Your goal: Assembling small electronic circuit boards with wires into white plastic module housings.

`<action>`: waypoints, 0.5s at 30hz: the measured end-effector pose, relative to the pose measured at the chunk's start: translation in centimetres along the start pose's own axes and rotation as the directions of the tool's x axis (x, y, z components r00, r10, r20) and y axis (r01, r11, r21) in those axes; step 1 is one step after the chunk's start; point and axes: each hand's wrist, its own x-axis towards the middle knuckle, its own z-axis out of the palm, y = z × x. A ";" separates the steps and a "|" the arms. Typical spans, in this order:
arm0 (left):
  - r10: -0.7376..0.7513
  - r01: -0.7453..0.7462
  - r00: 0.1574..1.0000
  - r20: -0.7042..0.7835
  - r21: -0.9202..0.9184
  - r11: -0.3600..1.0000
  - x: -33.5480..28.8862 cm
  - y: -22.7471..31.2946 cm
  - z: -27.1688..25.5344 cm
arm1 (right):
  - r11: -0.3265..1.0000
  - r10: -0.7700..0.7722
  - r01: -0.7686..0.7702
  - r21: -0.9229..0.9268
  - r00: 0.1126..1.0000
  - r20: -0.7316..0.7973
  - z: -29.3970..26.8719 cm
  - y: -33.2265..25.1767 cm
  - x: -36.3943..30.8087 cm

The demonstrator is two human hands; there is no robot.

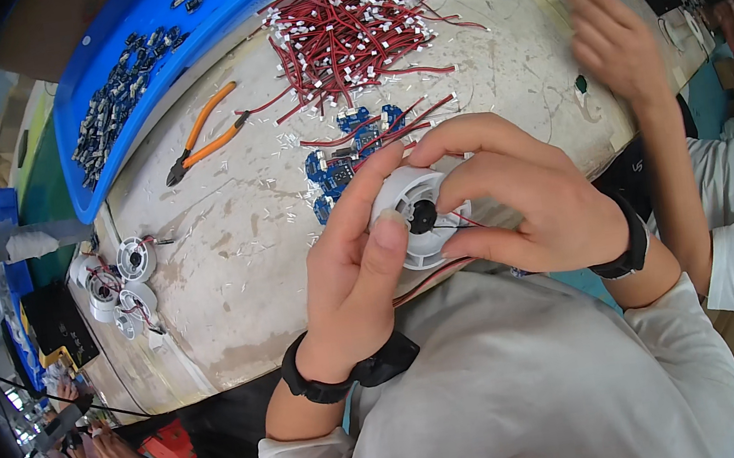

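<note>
two hands close on one white round fan housing (pixel 421 217), held up in front of the person's chest, just nearer the person than the blue circuit boards (pixel 342 165) on the worn worktable (pixel 234 274). the left hand (pixel 355 263) grasps the housing from its left side, thumb pressed near the black hub (pixel 423 216) at the centre. the right hand (pixel 525 199) wraps over the top and right rim, fingers curled and gripping.

thin red and black wires (pixel 468 220) trail from the housing under the right hand; a twist of the housing could likely strain or snag them. thumb pressure on the hub might push it off true. the housing is held above the table edge, so a slackened grip would probably let it fall into the lap.

both wrists bend inward, each with a black band, forearms coming up from below.

beyond the circuit boards lies a heap of red wire leads with white connectors (pixel 346 37); left of them, orange-handled pliers (pixel 206 144). a blue tray (pixel 152 72) of small dark parts sits farther left. more white housings (pixel 119 285) are stacked well left of the held one. another person's hand (pixel 615 39) rests on the table to the far right.
</note>
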 end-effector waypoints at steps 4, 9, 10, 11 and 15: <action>0.031 -0.029 0.999 -0.011 0.171 0.985 -0.2 0.0 0.0 | 0.998 0.026 -0.026 0.061 1.000 0.008 0.1 0.4 0.1; 0.088 -0.090 0.996 0.020 0.326 0.941 -0.1 0.1 -0.2 | 0.988 0.108 -0.101 0.115 0.993 -0.057 1.1 0.5 0.1; 0.103 -0.104 0.994 0.023 0.385 0.917 -0.1 0.1 -0.2 | 0.985 0.152 -0.143 0.101 0.985 -0.081 1.4 0.3 -0.2; 0.102 -0.104 0.994 0.025 0.383 0.918 -0.1 0.1 -0.2 | 0.979 0.194 -0.185 0.089 0.975 -0.106 1.6 0.3 -0.3; 0.079 -0.067 0.996 -0.041 0.234 0.970 0.0 -0.7 -0.3 | 0.974 0.218 -0.206 0.099 0.967 -0.132 2.1 0.4 -0.6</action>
